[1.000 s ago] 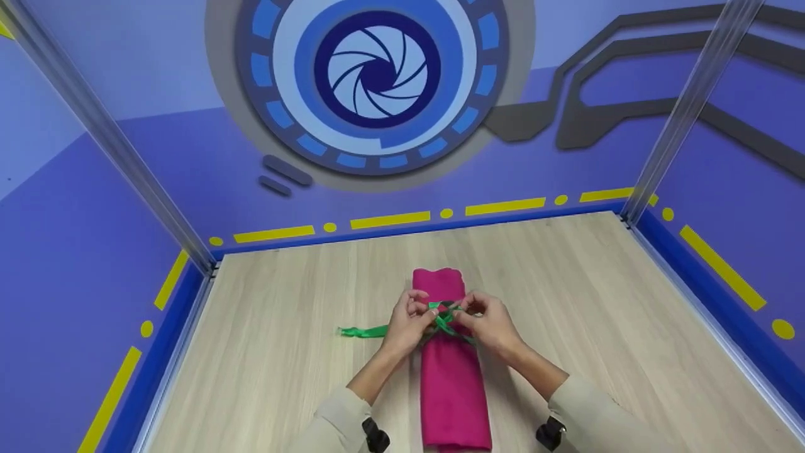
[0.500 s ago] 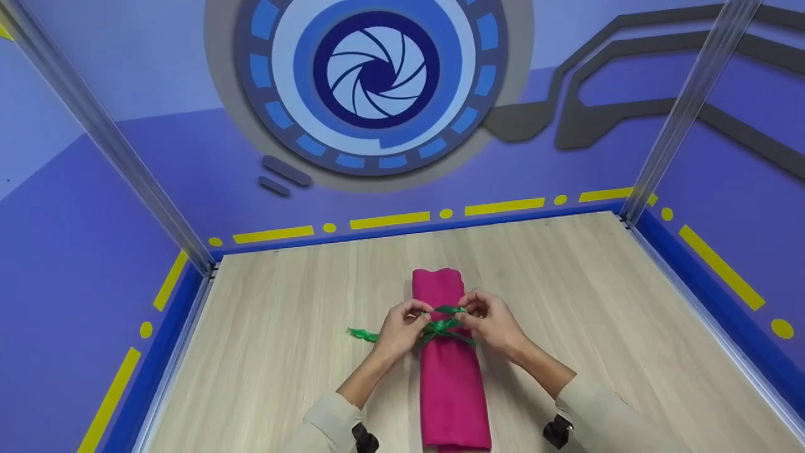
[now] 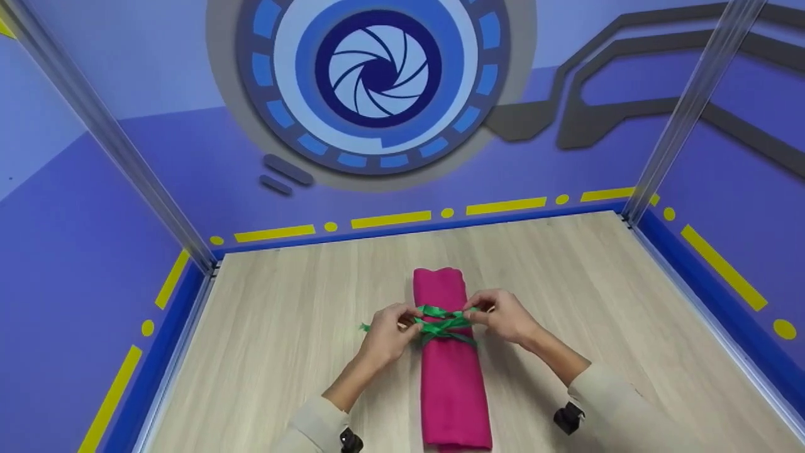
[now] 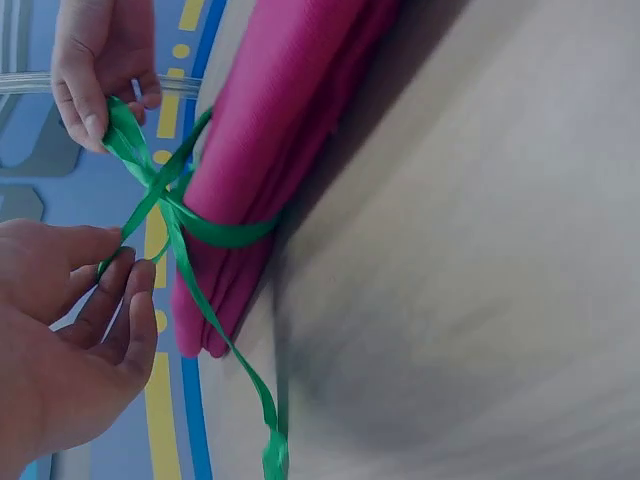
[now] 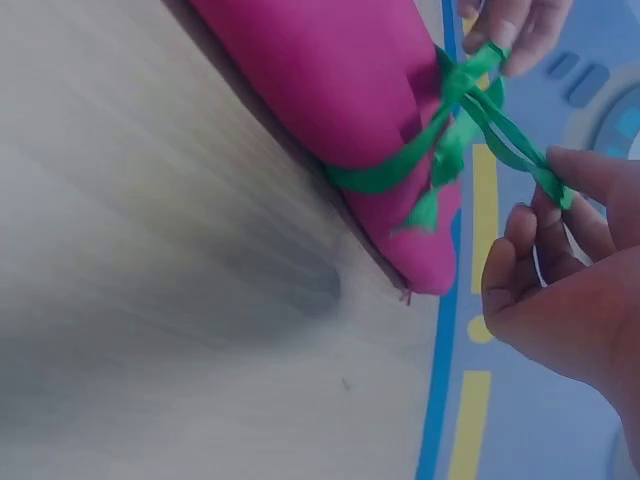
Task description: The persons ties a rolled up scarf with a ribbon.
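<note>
A rolled magenta cloth (image 3: 454,390) lies lengthwise on the table, with a green ribbon (image 3: 443,327) wrapped around it and crossed over its top. My left hand (image 3: 391,330) pinches one loop of the ribbon between thumb and fingertips at the roll's left side. On the right side, my right hand (image 3: 503,316) pinches another ribbon loop. In the left wrist view, the ribbon (image 4: 160,185) crosses at a knot between both hands, and one loose tail hangs down beside the roll. The right wrist view shows the other short tail lying against the cloth (image 5: 330,90).
The light wood table (image 3: 302,302) reaches back to blue-purple panels with yellow dashes (image 3: 390,219). Metal posts (image 3: 126,151) stand at the back corners. Black wrist straps (image 3: 569,418) sit on the beige sleeves (image 3: 622,402).
Both hands have moved apart, the left hand leftward and the right slightly rightward. The ribbon loops between them are drawn out wider across the roll, and less of the left tail shows.
</note>
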Motion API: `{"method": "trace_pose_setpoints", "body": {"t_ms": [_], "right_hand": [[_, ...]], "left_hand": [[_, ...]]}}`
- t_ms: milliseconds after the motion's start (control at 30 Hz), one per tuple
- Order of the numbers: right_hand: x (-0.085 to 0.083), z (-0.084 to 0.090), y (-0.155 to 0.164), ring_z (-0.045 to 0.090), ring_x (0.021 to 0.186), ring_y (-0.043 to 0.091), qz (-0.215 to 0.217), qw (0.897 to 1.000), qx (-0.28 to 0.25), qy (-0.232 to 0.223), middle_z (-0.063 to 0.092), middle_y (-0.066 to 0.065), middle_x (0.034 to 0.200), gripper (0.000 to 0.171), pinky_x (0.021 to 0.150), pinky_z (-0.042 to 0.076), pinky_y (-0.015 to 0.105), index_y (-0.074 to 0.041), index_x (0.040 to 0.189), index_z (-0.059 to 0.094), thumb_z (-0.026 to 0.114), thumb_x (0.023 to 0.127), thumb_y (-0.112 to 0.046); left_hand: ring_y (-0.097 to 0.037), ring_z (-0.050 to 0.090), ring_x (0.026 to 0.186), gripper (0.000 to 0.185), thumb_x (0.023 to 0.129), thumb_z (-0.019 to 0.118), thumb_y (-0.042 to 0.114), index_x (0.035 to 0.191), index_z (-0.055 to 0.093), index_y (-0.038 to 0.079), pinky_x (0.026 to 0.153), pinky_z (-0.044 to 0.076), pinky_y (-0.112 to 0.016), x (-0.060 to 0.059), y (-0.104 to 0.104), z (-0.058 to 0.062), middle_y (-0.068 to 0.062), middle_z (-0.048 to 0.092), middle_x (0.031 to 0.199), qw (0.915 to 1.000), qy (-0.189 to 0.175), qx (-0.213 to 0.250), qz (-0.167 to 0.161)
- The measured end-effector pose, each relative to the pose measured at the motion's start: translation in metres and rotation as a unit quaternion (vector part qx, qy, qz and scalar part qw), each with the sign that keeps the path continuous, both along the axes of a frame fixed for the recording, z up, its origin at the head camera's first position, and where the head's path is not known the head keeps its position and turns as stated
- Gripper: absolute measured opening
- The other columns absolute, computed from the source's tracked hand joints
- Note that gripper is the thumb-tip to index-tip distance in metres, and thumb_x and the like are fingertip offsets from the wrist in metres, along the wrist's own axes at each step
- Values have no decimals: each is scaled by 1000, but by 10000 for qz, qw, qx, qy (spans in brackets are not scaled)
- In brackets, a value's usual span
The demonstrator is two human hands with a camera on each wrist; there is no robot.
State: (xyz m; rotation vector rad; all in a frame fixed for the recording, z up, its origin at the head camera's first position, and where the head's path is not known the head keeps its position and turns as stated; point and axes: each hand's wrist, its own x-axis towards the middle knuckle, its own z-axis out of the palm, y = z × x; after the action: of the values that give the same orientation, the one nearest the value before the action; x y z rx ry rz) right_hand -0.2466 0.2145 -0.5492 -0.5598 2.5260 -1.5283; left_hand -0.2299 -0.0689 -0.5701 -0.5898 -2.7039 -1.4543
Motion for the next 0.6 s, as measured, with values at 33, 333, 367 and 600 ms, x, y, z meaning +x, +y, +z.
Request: {"method": "trace_pose_setpoints", "body": {"t_ms": [33,333,367,600], "right_hand": [[0,1,2,60,84,20,85,9999,102,64,70,4,93,8,67,51,28,-9,102,79,75,100,-15],[-3,5,16,56,77,11,710,9907,904,724,65,-3,85,7,68,48,27,-9,92,78,75,95,-4],[-3,6,17,56,78,11,710,9904,921,754,63,-3,85,7,68,49,27,-10,90,77,76,96,-5],[-5,7,20,67,101,25,825,9965,78,103,70,10,112,11,81,57,31,-8,93,68,73,101,-13]], "left_hand": [[-17,69,96,15,100,74,6,114,74,0,81,59,-29,0,-1,-1,-5,72,105,9998,181,-123,-33],[-11,67,90,7,96,79,9,103,76,9,77,58,-26,-3,-15,3,1,68,97,9838,907,-1545,-87],[-11,67,90,6,96,79,10,102,76,10,78,58,-26,-3,-16,3,2,67,96,9797,1029,-1719,-81],[-19,63,110,4,101,76,18,99,72,16,94,54,-43,-3,-18,6,2,65,116,9775,1127,-1783,-77]]}}
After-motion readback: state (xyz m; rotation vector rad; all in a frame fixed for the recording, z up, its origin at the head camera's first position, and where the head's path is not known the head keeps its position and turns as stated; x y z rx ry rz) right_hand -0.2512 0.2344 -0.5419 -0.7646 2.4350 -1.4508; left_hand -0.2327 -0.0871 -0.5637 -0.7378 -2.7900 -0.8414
